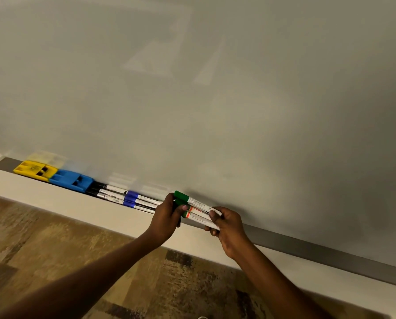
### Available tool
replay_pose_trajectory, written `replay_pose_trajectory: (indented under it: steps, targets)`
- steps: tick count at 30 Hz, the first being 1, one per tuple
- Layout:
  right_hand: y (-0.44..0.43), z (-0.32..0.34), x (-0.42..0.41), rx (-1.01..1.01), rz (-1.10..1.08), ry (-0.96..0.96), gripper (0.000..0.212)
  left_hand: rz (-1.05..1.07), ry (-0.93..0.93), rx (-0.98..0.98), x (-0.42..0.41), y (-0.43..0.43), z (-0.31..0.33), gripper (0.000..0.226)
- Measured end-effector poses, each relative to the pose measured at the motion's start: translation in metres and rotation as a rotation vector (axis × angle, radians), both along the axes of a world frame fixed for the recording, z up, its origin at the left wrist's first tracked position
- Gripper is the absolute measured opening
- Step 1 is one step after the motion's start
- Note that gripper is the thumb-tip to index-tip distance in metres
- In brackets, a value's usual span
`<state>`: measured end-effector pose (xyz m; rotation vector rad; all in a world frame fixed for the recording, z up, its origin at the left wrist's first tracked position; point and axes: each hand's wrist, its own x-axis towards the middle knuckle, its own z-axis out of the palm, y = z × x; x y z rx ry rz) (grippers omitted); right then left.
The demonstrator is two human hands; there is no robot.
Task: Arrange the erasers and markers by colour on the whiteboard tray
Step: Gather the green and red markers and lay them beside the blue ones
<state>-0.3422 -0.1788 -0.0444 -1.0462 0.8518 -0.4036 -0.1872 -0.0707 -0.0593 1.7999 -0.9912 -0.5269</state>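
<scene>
A grey tray (319,252) runs along the foot of the whiteboard. At its left end lies a yellow eraser (34,170), then a blue eraser (71,180). Right of them lie black-capped markers (109,191) and blue-capped markers (137,200), side by side. Just above the tray, both hands hold a bundle of green-capped markers (197,209). My left hand (167,218) grips the capped ends. My right hand (224,223) grips the white barrels' other ends.
The whiteboard (215,88) fills the upper view. A white wall strip (54,199) runs under the tray. Below it lies patterned brown flooring (65,249). The tray to the right of my hands is bare grey.
</scene>
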Motion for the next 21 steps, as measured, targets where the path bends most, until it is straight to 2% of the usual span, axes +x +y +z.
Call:
replay_pose_trajectory:
  steps: [3,8,11,15,21]
  targets:
    - [-0.005,-0.013,0.004,0.008,-0.01,0.035,0.011,0.031,-0.004,0.078,0.005,-0.004,-0.008,0.025]
    - [-0.013,-0.036,0.009,0.011,-0.009,0.114,0.014,0.213,0.007,0.161,0.015,-0.003,-0.024,0.044]
    - [-0.017,-0.048,0.013,-0.025,-0.01,0.177,0.012,0.232,-0.037,0.209,0.027,0.002,-0.031,0.048]
    - [-0.022,-0.06,0.021,-0.096,0.0,0.275,0.017,0.145,-0.224,0.256,0.038,0.008,-0.04,0.044]
    - [-0.024,-0.071,0.034,-0.108,0.013,0.318,0.017,-0.057,-0.424,0.27,0.049,0.011,-0.046,0.044]
